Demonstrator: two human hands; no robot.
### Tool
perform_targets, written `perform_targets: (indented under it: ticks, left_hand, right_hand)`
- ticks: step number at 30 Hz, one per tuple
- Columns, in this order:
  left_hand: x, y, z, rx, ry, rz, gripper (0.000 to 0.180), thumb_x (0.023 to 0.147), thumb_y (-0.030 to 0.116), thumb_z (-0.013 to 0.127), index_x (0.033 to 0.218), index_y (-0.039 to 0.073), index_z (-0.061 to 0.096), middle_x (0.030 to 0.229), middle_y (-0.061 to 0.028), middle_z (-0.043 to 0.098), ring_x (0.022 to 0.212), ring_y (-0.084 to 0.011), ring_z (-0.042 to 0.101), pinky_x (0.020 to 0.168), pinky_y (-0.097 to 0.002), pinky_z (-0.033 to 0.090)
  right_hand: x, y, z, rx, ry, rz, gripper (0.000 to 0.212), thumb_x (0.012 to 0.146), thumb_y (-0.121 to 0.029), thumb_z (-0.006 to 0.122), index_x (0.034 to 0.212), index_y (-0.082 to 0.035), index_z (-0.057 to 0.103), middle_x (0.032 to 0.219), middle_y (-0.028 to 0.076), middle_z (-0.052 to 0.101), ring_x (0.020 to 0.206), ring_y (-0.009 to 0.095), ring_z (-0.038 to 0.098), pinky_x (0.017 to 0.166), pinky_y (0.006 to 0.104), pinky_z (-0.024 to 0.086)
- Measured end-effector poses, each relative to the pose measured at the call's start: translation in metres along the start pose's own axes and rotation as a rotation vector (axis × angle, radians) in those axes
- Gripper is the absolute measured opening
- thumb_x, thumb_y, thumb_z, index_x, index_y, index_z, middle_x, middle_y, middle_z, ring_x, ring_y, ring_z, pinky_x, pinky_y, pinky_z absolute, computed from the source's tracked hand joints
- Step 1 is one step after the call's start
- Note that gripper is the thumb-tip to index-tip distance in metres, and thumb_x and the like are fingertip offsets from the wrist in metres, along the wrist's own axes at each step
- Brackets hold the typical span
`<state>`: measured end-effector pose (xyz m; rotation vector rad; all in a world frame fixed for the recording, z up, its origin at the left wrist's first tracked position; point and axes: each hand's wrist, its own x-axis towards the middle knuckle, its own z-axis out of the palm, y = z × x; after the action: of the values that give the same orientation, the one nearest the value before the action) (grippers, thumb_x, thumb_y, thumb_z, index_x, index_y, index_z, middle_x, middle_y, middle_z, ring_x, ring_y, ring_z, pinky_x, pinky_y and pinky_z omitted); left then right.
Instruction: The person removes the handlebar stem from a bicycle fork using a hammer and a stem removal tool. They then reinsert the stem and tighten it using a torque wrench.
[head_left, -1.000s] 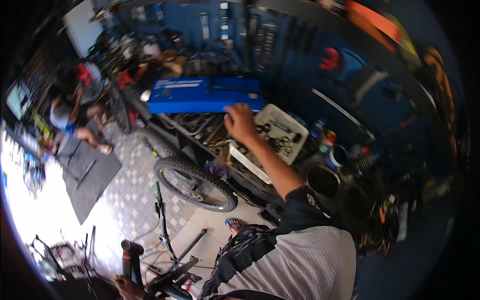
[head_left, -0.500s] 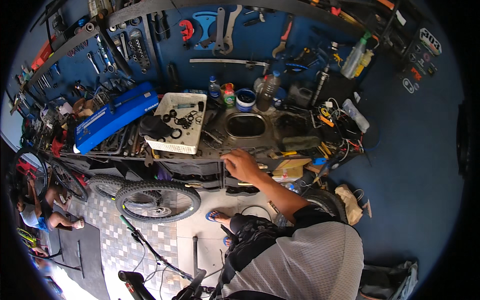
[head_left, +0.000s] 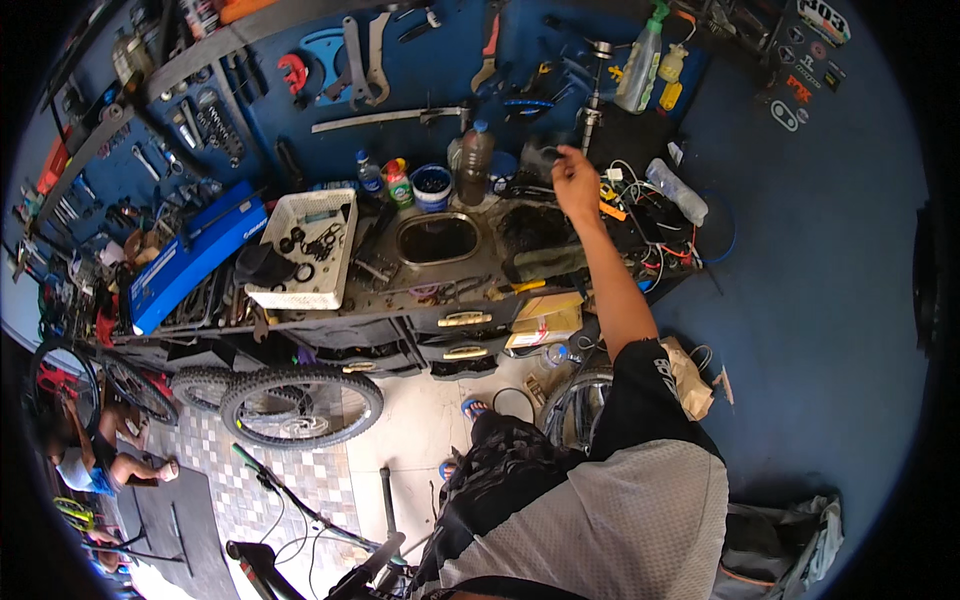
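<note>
My right hand [head_left: 575, 187] reaches over the back right of the workbench, in front of a dark translucent jerrycan [head_left: 541, 158]. Its fingers are curled and drawn together. A small dark shape shows at the fingertips, but I cannot tell whether it is held or lies behind them. Just beyond the hand stands a tall silver rod-like tool [head_left: 592, 115]. To its right are tangled cables [head_left: 640, 215] and a clear plastic bottle [head_left: 677, 193]. A brown-tinted bottle [head_left: 475, 165] stands to its left. My left hand is out of view.
A white basket [head_left: 345, 235] of small black parts and a blue case [head_left: 195, 255] sit on the bench [head_left: 385, 312]. Wrenches hang on the blue wall. A bicycle wheel [head_left: 300, 440] and frame tube [head_left: 310, 505] stand below. At far left another person [head_left: 95, 460] sits among wheels.
My right hand has gone from the bench's front edge to the back right, above the bench top. The view has turned to the right, so the bench appears further left.
</note>
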<state>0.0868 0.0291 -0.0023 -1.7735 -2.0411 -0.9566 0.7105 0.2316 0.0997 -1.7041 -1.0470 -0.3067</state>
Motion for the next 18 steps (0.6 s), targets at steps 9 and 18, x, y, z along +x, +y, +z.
perform_targets:
  ticks: [9,18]
  left_hand:
    - [0.026,0.082,0.049,-0.012,-0.069,0.036,0.039,0.099,0.045,0.063,0.083,0.012,0.076,0.077,-0.0122,0.074,0.071,-0.0339,0.072,0.066,-0.0504,0.052]
    - [0.036,0.131,0.090,-0.005,-0.107,0.037,0.040,0.099,0.045,0.063,0.083,0.011,0.076,0.078,-0.0133,0.074,0.072,-0.0346,0.072,0.067,-0.0512,0.052]
  right_hand:
    - [0.195,0.129,0.012,0.027,0.234,0.448,0.039,0.097,-0.032,0.069,0.127,-0.008,0.073,0.104,0.013,0.078,0.106,0.032,0.073,0.097,0.0409,0.054]
    - [0.307,0.309,0.115,1.054,0.207,0.034,0.034,0.092,-0.001,0.066,0.125,-0.010,0.069,0.116,0.002,0.073,0.100,0.013,0.065,0.092,0.0284,0.052]
